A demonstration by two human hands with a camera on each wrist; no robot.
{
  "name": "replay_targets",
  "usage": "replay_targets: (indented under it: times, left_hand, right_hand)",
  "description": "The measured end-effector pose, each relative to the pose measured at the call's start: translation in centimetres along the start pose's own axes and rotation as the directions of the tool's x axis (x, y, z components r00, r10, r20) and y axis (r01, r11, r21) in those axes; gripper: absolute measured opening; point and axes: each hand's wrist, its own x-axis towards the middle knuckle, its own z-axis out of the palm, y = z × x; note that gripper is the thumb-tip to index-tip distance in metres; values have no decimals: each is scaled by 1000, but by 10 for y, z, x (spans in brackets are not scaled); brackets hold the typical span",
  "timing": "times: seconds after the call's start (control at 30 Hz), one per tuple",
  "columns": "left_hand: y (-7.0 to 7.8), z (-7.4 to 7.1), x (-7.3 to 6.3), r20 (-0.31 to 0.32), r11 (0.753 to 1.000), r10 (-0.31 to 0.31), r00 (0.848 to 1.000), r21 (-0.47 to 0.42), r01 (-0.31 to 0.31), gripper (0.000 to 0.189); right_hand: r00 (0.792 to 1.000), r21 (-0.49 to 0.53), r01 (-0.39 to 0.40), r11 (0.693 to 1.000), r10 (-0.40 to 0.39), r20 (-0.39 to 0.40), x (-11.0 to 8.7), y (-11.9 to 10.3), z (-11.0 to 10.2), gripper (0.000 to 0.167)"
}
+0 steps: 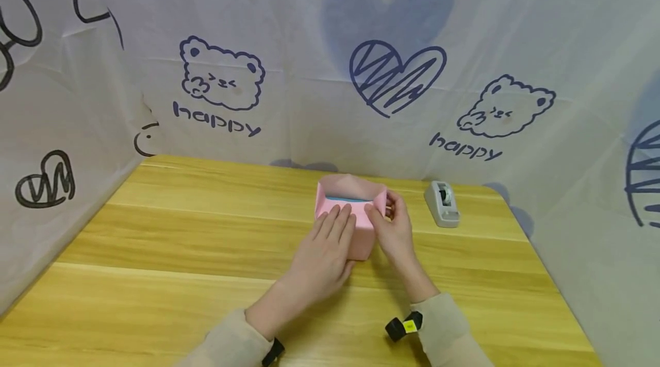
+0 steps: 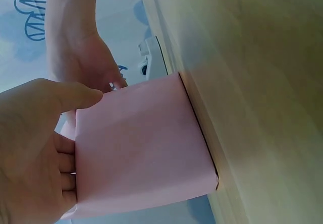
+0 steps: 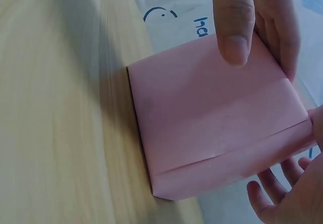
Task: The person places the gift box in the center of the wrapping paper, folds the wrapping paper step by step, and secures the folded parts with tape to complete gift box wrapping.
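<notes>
A box-shaped bundle in pink wrapping paper [image 1: 361, 245] stands upright on the table, its paper rising loose at the top. Inside that upper edge shows a thin blue strip [image 1: 349, 199]. My left hand [image 1: 322, 252] lies with fingers straight across the near paper flap, pressing it down on the top. In the right wrist view, the left thumb [image 3: 234, 32] rests against the bundle's near face. With thumb and fingers, my right hand [image 1: 397, 235] pinches the folded paper at the top right corner. Part of its grip is hidden behind the fold.
To the right of the bundle stands a grey tape dispenser [image 1: 442, 205] near the back of the wooden table [image 1: 170, 229]. A white printed cloth [image 1: 304, 92] hangs right behind the table's far edge. Black wrist cameras [image 1: 404, 326] sit under the sleeves.
</notes>
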Motion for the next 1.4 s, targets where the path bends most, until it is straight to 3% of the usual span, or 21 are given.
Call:
replay_targets:
  times: [0.1, 0.2, 0.27, 0.3, 0.33, 0.4, 0.5, 0.53, 0.6, 0.73, 0.87, 1.23, 1.4]
  left_hand:
    - [0, 1, 1, -19, 1000, 2, 1000, 5, -2, 79]
    - [0, 0, 1, -26, 1000, 3, 1000, -5, -3, 78]
    - [-1, 0, 1, -22, 1000, 3, 1000, -11, -3, 75]
    - [-1, -1, 1, -19, 1000, 3, 1000, -14, -3, 74]
    - [-1, -1, 0, -15, 1000, 3, 1000, -17, -3, 73]
    - [-1, -2, 0, -13, 1000, 6, 1000, -20, -6, 69]
    - [-1, -3, 0, -11, 1000, 9, 1000, -23, -9, 67]
    - [-1, -3, 0, -10, 1000, 11, 1000, -23, -11, 67]
    - [-2, -3, -1, -12, 1000, 14, 1000, -23, -14, 67]
    - [-2, -3, -1, -11, 999, 14, 1000, -31, -15, 68]
    - [-1, -5, 0, 11, 999, 1, 1000, -40, 0, 69]
    - [1, -8, 0, 28, 999, -44, 999, -9, 45, 70]
    - [0, -9, 0, 37, 999, -39, 999, 15, 38, 69]
  right_hand:
    - [998, -34, 57, 998, -57, -5, -4, -5, -4, 62]
    - [986, -63, 164, 984, -165, -5, -12, -11, -9, 60]
    - [959, -125, 284, 951, -284, 13, -20, -13, -13, 58]
    - [936, -177, 350, 920, -349, 35, -24, -14, -14, 58]
    - [904, -239, 424, 873, -422, 64, -29, -13, -16, 58]
    - [817, -345, 569, 747, -560, 136, -36, -12, -18, 60]
    - [692, -439, 702, 560, -681, 238, -43, -9, -19, 61]
    - [662, -457, 727, 512, -700, 268, -45, -9, -19, 60]
    - [628, -494, 749, 442, -710, 319, -46, -7, -17, 57]
    - [625, -590, 738, 326, -660, 417, -46, -2, -13, 55]
    - [653, -651, 712, 263, -588, 477, -47, -1, -11, 53]
    - [697, -697, 678, 234, -504, 509, -51, -4, -7, 52]
    - [743, -738, 637, 221, -429, 513, -54, -8, -6, 56]
